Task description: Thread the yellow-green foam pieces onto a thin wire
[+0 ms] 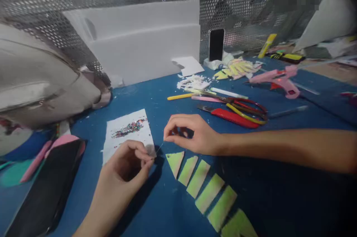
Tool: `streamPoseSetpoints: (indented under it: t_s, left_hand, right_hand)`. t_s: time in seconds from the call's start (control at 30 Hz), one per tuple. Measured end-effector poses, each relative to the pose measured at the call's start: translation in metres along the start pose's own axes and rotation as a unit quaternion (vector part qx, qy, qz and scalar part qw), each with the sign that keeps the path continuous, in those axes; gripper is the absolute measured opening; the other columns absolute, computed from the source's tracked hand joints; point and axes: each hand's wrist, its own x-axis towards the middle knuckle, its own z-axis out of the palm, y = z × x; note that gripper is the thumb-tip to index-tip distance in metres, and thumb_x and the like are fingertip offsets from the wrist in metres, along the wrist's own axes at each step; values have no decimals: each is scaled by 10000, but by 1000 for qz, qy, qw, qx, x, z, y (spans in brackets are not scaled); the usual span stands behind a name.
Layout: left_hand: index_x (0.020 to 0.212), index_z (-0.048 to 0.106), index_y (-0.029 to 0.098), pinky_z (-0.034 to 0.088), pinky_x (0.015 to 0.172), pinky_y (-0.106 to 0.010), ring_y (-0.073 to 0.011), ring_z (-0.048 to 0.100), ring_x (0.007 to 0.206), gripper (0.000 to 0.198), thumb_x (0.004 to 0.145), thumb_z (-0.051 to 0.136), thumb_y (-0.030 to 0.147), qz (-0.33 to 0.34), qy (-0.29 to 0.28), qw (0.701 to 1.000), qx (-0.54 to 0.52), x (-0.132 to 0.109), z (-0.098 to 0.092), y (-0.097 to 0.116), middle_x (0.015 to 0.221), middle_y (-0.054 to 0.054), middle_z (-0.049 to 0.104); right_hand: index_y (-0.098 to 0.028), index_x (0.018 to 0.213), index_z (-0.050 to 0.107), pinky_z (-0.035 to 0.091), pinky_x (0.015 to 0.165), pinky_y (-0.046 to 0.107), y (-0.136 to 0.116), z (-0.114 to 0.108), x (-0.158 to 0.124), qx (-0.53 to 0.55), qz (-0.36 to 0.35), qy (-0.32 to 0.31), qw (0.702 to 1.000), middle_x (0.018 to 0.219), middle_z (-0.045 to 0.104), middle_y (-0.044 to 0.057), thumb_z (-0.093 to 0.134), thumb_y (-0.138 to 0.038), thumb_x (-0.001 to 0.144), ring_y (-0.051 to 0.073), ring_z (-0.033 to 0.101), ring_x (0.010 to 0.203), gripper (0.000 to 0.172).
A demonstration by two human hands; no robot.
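Thin strand (159,148) pinched between two hands

In the head view, the left hand (117,181) pinches one end of the strand between thumb and forefinger, over the near corner of a white paper (147,133) strewn with small coloured bits (129,128). The right hand (203,133) has its thumb and forefinger closed on the other end, so the strand runs aslant across the short gap. Just below the right hand, green pieces (198,179) lie side by side in a slanting row on the blue counter (167,200), the nearest one pointed. Beyond that hand lie a red-handled cutting tool (234,116) and scissors (256,112), overlapping. Farther right rests a pink glue gun (281,79); a phone (216,45) stands upright at the back.
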Motion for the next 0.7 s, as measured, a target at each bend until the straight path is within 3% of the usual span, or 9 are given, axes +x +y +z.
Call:
streamPoseSetpoints:
  t_s: [0.7]
  left_hand:
    - [822, 616, 233, 462, 644, -163, -99, 568, 696, 78, 772, 669, 205, 40, -17, 999, 32, 6, -4, -6, 756, 35, 591]
  right_hand:
    - [-151, 864, 637, 392, 606, 204, 2, 0, -2, -44, -21, -16, 999, 827, 629, 2, 622, -182, 905, 81, 498, 690, 54]
